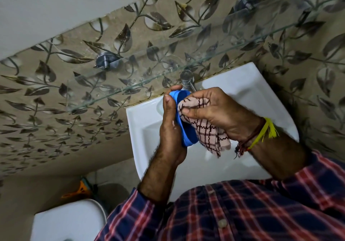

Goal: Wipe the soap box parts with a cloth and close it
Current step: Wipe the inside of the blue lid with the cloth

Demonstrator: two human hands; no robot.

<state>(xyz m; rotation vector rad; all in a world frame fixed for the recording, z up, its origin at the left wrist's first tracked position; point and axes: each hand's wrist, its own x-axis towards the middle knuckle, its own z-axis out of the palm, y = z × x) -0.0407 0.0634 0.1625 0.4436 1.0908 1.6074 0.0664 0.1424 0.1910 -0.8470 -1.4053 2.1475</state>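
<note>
My left hand (170,128) grips a blue oval soap box part (186,134) on its edge, hollow side facing right, above the white sink (242,83). My right hand (218,113) holds a pink cloth with dark checks (207,132) bunched in its fingers and presses it into the hollow of the blue part. The cloth's loose end hangs down below my right palm. No other soap box part is in view.
A chrome tap (187,79) stands just behind my hands at the sink's back rim. A glass shelf (130,89) on metal brackets juts from the leaf-patterned tile wall above the sink. A white toilet (69,220) sits at the lower left, with an orange object (78,190) beside it.
</note>
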